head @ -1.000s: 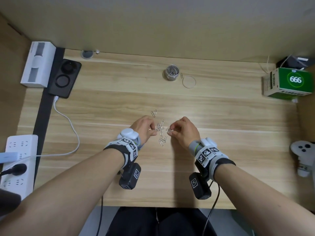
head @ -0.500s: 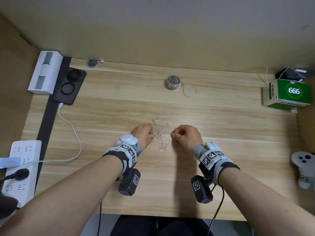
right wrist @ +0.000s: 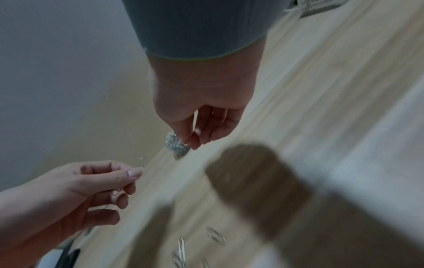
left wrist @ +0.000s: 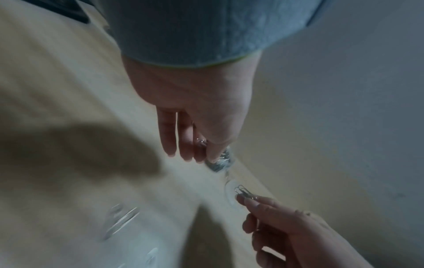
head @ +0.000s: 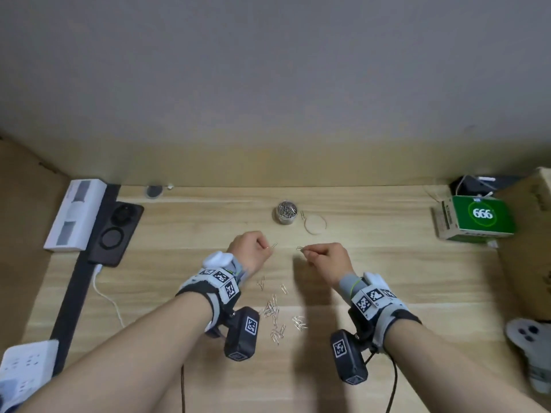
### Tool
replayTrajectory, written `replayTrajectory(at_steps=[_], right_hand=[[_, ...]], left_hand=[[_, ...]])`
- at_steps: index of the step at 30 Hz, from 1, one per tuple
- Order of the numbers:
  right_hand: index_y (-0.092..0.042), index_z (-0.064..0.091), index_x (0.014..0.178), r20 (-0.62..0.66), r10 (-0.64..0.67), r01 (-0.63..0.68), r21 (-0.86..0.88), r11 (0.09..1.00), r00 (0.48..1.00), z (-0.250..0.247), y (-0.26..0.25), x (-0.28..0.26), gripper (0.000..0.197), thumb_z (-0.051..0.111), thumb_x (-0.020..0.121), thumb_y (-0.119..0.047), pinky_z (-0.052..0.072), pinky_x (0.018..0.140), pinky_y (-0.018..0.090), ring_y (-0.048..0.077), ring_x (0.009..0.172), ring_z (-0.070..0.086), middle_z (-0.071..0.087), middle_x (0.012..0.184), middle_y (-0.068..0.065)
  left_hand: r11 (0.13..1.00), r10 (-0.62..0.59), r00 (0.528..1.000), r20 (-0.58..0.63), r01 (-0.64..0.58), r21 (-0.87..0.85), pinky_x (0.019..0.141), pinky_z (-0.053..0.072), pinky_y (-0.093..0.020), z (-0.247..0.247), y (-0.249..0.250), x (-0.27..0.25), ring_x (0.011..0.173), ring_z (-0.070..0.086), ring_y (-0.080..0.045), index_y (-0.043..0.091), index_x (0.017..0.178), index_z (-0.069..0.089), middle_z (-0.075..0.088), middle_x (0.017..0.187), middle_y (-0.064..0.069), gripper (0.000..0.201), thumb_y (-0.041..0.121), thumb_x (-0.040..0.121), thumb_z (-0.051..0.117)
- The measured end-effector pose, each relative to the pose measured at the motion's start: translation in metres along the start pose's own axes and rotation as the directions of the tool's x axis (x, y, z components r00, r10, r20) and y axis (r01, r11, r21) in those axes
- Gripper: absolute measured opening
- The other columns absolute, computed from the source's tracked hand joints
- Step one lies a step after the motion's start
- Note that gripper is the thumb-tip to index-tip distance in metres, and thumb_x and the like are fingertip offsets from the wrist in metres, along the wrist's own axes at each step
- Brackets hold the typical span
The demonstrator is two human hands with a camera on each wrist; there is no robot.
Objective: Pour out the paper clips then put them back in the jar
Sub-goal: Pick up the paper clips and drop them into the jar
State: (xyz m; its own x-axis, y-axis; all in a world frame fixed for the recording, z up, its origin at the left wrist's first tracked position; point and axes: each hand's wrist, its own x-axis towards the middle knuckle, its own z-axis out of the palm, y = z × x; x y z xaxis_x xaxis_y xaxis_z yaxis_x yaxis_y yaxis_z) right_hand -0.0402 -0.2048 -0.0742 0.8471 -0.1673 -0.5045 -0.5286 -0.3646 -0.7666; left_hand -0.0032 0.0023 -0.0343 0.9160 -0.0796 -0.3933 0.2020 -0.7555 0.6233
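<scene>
Wooden desk, hands pinching clips, jar beyond

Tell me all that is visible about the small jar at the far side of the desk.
The jar is small, round and clear, like glass or plastic. It stands upright and open on the wooden desk, near the far edge by the wall, and holds a heap of silver paper clips. Its clear round lid lies flat on the desk just to its right, with one loose clip between them. Neither hand touches it; both are short of it, each pinching a clip.
</scene>
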Motion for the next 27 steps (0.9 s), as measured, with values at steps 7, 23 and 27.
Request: replayTrajectory(at_steps=[7, 23, 27], right_hand=[[-0.038, 0.076, 0.069, -0.022, -0.062, 0.063, 0.01, 0.998, 0.998, -0.01, -0.041, 0.073, 0.014, 0.069, 0.081, -0.034, 0.056, 0.081, 0.048, 0.015, 0.065, 0.064, 0.072, 0.062, -0.004], [-0.031, 0.075, 0.085, 0.011, -0.033, 0.031, 0.115, 0.993, 0.999, -0.007, -0.035, 0.096, 0.023, 0.06, 0.083, -0.013, 0.048, 0.075, 0.032, 0.009, 0.063, 0.056, 0.072, 0.077, -0.004], [-0.019, 0.075, 0.102, 0.05, -0.009, 0.002, 0.152, 0.988, 0.999, -0.014, -0.042, 0.091, 0.034, 0.052, 0.086, -0.001, 0.045, 0.064, 0.026, 0.013, 0.057, 0.05, 0.069, 0.076, 0.002]], left_hand=[[0.999, 0.035, 0.998, -0.056, -0.034, 0.012, 0.057, 0.034, -0.024, -0.001, 0.04, 0.066, 0.067, 0.056, -0.017, 0.022, 0.072, 0.063, 0.056, 0.062, 0.011, 0.008, 0.022, 0.078, 0.069], [0.991, 0.129, 0.987, -0.097, -0.126, 0.039, 0.066, 0.039, -0.023, 0.023, 0.038, 0.1, 0.081, 0.061, -0.018, 0.021, 0.093, 0.071, 0.068, 0.088, 0.004, 0.023, 0.008, 0.075, 0.064], [0.989, 0.147, 0.984, -0.1, -0.146, 0.024, 0.07, 0.045, -0.026, 0.018, 0.041, 0.096, 0.083, 0.061, -0.018, 0.021, 0.101, 0.07, 0.068, 0.09, 0.004, 0.031, 0.005, 0.076, 0.061]])
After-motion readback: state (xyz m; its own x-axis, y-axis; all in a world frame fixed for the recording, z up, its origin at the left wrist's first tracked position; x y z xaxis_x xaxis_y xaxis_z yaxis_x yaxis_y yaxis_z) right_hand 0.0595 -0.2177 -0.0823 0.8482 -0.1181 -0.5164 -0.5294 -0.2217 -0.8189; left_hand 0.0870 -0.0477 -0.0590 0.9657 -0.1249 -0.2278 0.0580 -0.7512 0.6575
